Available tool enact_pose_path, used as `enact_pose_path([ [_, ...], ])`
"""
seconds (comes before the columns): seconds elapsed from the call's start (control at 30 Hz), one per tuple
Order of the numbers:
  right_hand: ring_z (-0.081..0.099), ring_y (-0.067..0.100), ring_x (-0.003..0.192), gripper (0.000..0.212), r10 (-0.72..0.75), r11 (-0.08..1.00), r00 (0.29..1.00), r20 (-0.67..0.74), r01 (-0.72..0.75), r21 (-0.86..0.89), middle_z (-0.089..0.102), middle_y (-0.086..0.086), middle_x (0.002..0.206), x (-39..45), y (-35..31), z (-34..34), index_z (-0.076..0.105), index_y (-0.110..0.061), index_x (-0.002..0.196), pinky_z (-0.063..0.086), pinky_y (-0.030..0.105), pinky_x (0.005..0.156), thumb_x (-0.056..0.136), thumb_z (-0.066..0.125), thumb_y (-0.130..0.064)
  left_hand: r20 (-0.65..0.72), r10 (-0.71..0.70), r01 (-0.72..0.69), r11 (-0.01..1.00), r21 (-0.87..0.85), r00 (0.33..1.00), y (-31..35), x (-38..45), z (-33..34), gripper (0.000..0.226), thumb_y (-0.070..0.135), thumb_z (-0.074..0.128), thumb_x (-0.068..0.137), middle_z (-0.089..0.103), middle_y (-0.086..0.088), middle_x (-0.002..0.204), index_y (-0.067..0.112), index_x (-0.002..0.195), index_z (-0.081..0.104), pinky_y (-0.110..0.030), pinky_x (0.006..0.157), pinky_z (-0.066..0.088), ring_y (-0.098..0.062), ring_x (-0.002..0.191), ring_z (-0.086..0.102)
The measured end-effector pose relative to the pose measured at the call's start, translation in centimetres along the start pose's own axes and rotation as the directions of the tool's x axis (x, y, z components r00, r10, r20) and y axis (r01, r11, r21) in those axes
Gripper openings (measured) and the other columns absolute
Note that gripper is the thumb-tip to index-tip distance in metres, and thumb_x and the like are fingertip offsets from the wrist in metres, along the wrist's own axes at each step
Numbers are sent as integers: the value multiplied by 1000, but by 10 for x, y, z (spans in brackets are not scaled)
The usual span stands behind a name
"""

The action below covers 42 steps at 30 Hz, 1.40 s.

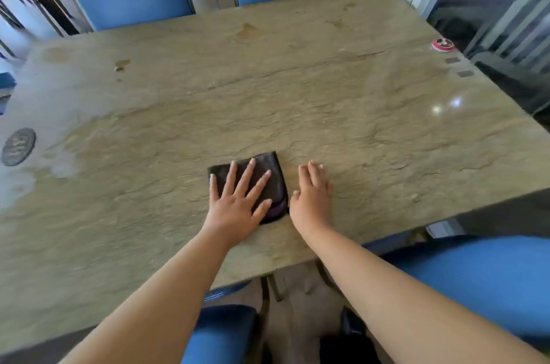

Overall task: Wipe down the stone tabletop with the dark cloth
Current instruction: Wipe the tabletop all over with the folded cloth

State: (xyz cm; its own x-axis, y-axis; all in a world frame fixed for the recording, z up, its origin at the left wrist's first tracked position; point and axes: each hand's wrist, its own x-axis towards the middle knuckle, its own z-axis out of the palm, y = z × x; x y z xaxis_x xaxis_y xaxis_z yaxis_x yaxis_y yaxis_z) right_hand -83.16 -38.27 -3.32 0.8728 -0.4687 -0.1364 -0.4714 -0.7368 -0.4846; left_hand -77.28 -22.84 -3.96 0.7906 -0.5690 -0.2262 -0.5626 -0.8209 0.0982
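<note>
The left hand [238,203] lies flat on the folded dark cloth [268,182], fingers [248,174] spread and straight, pressing it to the worktop [372,131] near the front edge. The right hand [312,200] rests bare just beside the cloth, fingers together. Soft cloth on rough, veined stone; unwiped slab and brown stains [247,31] stretch ahead.

Left hand [236,204] flat, fingers spread — right hand [312,200] flat, fingers together

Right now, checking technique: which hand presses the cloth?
The left hand, fingers spread flat on the dark folded cloth; the right hand rests on bare stone tabletop.
</note>
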Motion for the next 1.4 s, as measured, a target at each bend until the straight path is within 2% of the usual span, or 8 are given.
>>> enact_pose_path([
  [0.17, -3, 17, 149, 52, 84, 990, 992, -98, -72, 123, 13, 2, 161, -32, -43, 32, 34, -18, 147, -6, 36, 119, 96, 42, -9, 124, 508, -520, 849, 94, 852, -101, -68, -3, 57, 64, 17, 96, -19, 17, 158, 52, 147, -6, -50, 115, -18, -15, 145, -25],
  [0.27, -9, 18, 148, 53, 24, 998, 999, -40, -22, 64, 4, 1, 162, -57, -76, 54, 28, -22, 149, -11, 34, 116, 98, 43, -19, 50, 405, -408, 907, 106, 913, -169, -81, -2, 56, 67, 17, 94, -12, 19, 159, 56, 145, -3, -51, 118, -8, -13, 148, -16],
  [0.37, -17, 20, 147, 60, -102, 994, 989, 108, 105, -29, -9, 2, 161, -77, -105, 75, 15, -25, 153, -15, 37, 115, 99, 42, -29, -51, 37, -36, 999, 25, 998, -199, -71, 0, 57, 70, 13, 88, -10, 22, 159, 62, 142, -4, -51, 119, -5, -12, 148, -11],
  [0.5, -20, 24, 146, 65, -84, 983, 982, 170, 110, -147, -17, 3, 160, -89, -124, 88, 2, -21, 154, -12, 43, 118, 100, 38, -30, -81, -285, 279, 958, -72, 955, -181, -61, 6, 57, 63, 15, 93, -12, 16, 160, 54, 147, -3, -52, 117, -12, -15, 147, -17],
  [0.67, -21, 25, 145, 68, -6, 971, 958, 288, 75, -229, -21, 3, 159, -94, -137, 81, -3, -23, 153, -12, 47, 116, 100, 38, -30, 11, 32, -32, 999, -13, 999, -189, -111, 12, 60, 68, 0, 85, -24, 17, 157, 57, 142, -18, -56, 116, -11, -17, 145, -25],
  [0.8, -21, 28, 145, 74, 68, 937, 918, 392, 76, -342, -24, 4, 158, -95, -149, 73, -7, -24, 153, -6, 53, 118, 98, 42, -34, 107, 267, -277, 955, 102, 958, -224, -163, 12, 60, 71, -8, 84, -31, 21, 153, 56, 140, -24, -50, 117, -13, -15, 143, -30],
  [1.13, -20, 45, 142, 67, 217, 931, 814, 539, -7, -364, -21, 10, 159, -100, -223, 80, 2, -30, 153, 9, 62, 115, 99, 40, -40, -38, 114, -114, 993, -16, 993, -242, -173, 18, 60, 75, 5, 82, -18, 26, 156, 64, 139, -13, -50, 118, -10, -11, 146, -21],
  [1.4, -22, 47, 140, 82, 474, 871, 818, 326, -384, -306, -24, 24, 154, -67, -285, 138, -10, -37, 149, -5, 62, 113, 83, 15, -79, -71, 179, -182, 982, -40, 981, -317, -84, -4, 59, 72, 14, 88, -13, 25, 157, 61, 143, -3, -49, 119, -9, -7, 146, -18],
])
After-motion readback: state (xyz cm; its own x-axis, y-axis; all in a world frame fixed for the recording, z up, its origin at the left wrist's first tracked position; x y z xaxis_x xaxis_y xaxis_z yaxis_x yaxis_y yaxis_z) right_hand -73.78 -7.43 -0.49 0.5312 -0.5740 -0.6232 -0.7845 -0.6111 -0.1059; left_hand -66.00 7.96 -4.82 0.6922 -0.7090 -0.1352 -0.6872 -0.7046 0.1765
